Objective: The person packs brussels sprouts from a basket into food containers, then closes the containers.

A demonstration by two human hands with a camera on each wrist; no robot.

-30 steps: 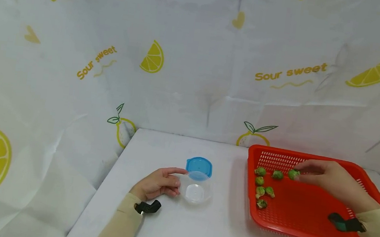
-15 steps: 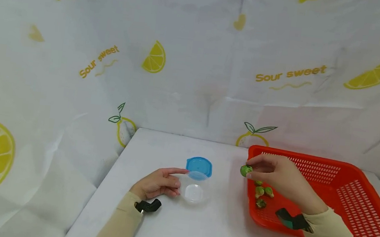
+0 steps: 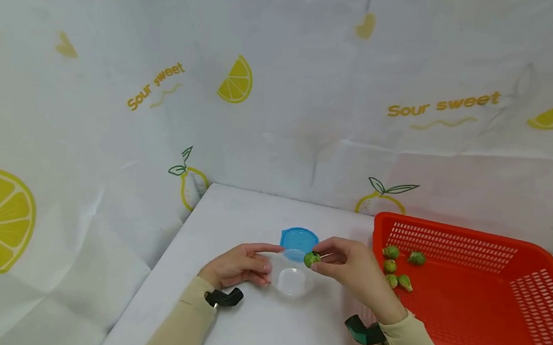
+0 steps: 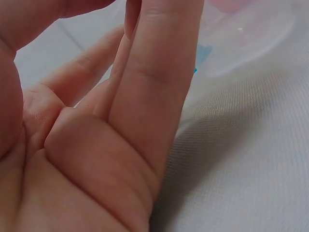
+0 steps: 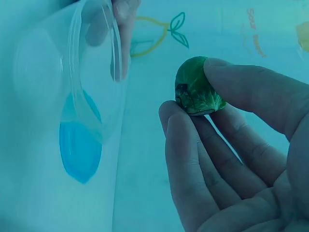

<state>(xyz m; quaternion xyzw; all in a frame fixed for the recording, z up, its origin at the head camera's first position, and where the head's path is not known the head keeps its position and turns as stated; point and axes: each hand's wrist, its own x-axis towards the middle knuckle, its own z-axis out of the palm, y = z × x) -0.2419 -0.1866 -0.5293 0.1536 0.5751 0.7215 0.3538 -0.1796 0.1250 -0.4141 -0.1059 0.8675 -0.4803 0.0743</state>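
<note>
My right hand [image 3: 355, 267] pinches a green Brussels sprout [image 3: 312, 260] between thumb and fingertips, at the right rim of a clear plastic bowl [image 3: 291, 282]. In the right wrist view the sprout [image 5: 195, 84] is held apart from the bowl [image 5: 43, 63], its cut end downward. My left hand [image 3: 240, 265] grips the bowl's left side, with the index finger along the far rim and the thumb nearer. The left wrist view shows mostly palm and fingers, with part of the bowl [image 4: 251, 38] beyond them. No sprout shows inside the bowl.
A blue lid [image 3: 300, 236] lies on the white table just behind the bowl. To the right stands a red plastic basket [image 3: 461, 307] with several Brussels sprouts [image 3: 390, 266] near its left wall. A lemon-printed cloth [image 3: 286, 82] hangs behind and at the left.
My right hand has carried the sprout left, from over the basket to the bowl's rim. The left hand stays on the bowl, and the head view has shifted slightly.
</note>
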